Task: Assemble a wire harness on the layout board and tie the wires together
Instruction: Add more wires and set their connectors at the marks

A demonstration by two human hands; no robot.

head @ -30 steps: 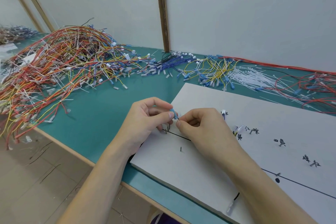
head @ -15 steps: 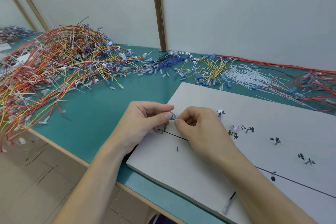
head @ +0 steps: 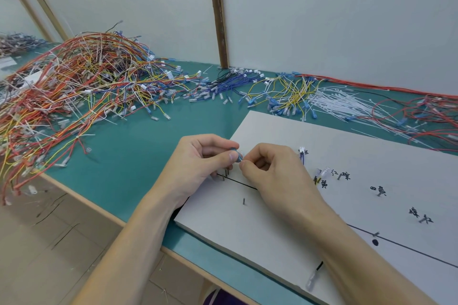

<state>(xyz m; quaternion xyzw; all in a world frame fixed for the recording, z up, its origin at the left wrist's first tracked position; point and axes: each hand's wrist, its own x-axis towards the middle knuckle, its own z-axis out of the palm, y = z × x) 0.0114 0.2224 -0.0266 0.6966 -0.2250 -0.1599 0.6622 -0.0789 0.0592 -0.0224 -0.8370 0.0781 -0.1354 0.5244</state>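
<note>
Fingers of the left hand curl, thumb and forefinger pinching a small blue terminal. The right hand, at three o'clock of it, pinches the same piece, fingers curled. Both hover over the white layout board, above its pins.

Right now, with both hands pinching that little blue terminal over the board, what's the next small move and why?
Probably lower the blue terminal to the pins just below it and seat it there: the left hand and right hand both pinch it above the layout board, right over the drawn black line.
</note>
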